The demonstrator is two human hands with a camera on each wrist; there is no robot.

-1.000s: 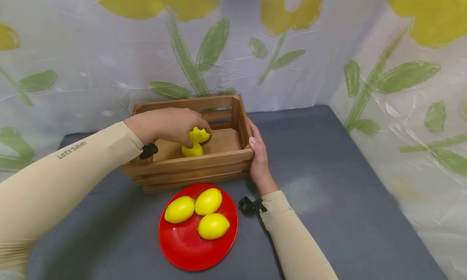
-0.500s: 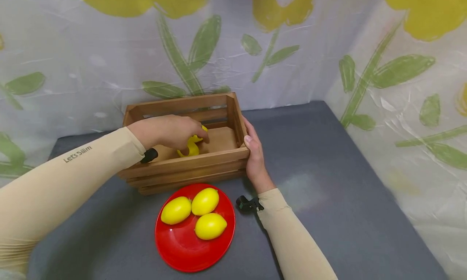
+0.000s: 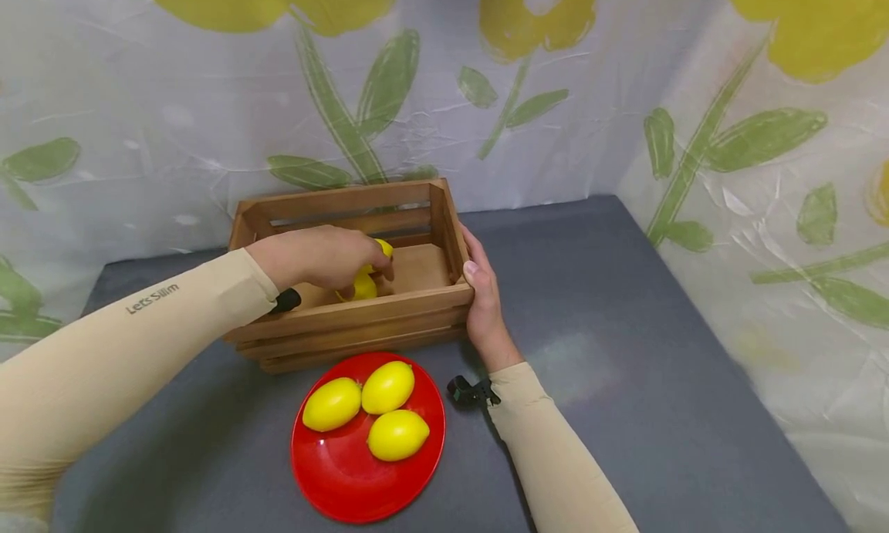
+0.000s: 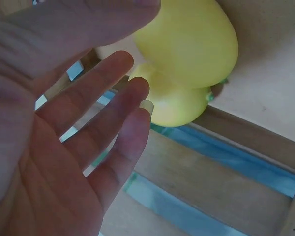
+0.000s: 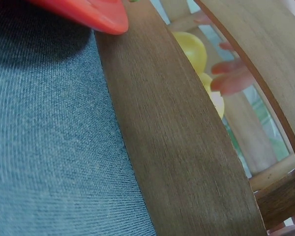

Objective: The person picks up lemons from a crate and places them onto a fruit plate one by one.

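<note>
In the head view, my left hand reaches down into a slatted wooden crate. Two yellow lemons lie there beside its fingers, a nearer lemon and a farther lemon, both partly hidden. From the left wrist, the thumb overlaps the larger-looking lemon, while the loosely bent fingers stop beside the other lemon; contact is hard to tell. My right hand holds the crate's right end, its thumb at the front corner and fingers along the outer side.
A red plate with three lemons stands on the grey tabletop, just in front of the crate. Behind and to the right hang flower-printed sheets. The crate's front wall rises between the plate and the left hand.
The left hand has dipped slightly among the lemons in the crate, its fingers shifting over them. The right hand stays on the crate's end. The head view has shifted slightly.
</note>
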